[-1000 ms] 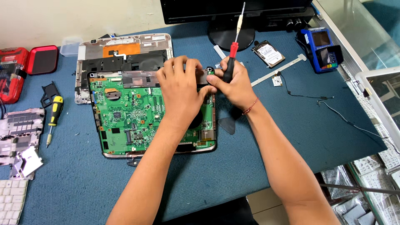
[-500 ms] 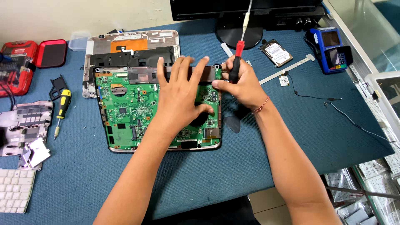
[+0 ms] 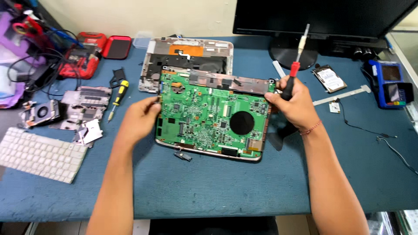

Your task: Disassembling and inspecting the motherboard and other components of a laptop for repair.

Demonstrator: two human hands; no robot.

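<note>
On the blue table (image 3: pixel 209 191) lies a big green circuit board (image 3: pixel 209 117), with the left hand (image 3: pixel 139 119) pinching its left edge and the right hand (image 3: pixel 294 104) touching its right edge, closed around a red and black screwdriver (image 3: pixel 292 76).

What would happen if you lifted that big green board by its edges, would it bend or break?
The green circuit board looks flat and thin, so it would probably stay fairly stiff, flexing only slightly. Its many tiny parts suggest it is fragile. The left hand and right hand meet it only at its edges, which probably suits it.
</note>
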